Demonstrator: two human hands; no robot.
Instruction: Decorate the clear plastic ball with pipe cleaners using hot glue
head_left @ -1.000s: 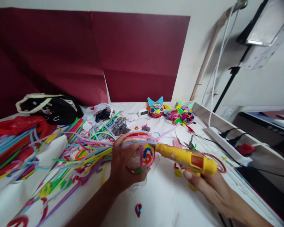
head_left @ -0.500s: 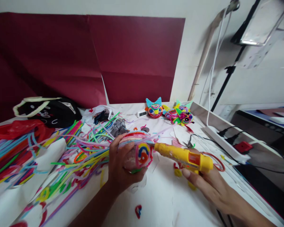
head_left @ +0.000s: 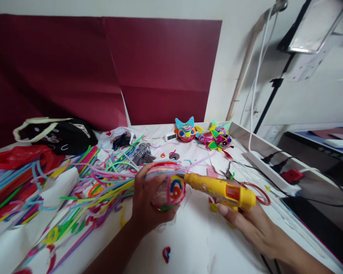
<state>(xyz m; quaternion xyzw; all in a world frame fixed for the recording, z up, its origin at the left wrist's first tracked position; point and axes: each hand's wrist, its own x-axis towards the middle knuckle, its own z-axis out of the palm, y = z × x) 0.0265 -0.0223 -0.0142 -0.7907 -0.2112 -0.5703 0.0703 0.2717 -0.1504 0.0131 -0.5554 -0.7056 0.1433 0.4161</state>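
Note:
My left hand (head_left: 148,194) is wrapped around a rounded craft piece (head_left: 162,190), partly covered with pipe cleaners in pink, red and blue. A coiled blue, yellow and orange disc (head_left: 176,188) sits on its right side. In my right hand (head_left: 251,224) is a yellow hot glue gun (head_left: 217,190), gripped by its handle. The nozzle points left and meets the upper edge of the piece near the coil; whether it touches is hard to make out. A small red and blue coiled bit (head_left: 166,254) lies on the white table below.
Loose colourful pipe cleaners (head_left: 103,190) cover the left side, with a black bag (head_left: 60,135) behind. Two finished-looking animal-face crafts (head_left: 185,129) stand at the back beside a small white clock (head_left: 170,137). Pliers (head_left: 226,173) and a power strip (head_left: 271,175) are on the right.
The craft piece and my left hand have shifted slightly right, and the coil looks turned a little. The glue gun's nozzle has moved slightly left along the piece's top edge.

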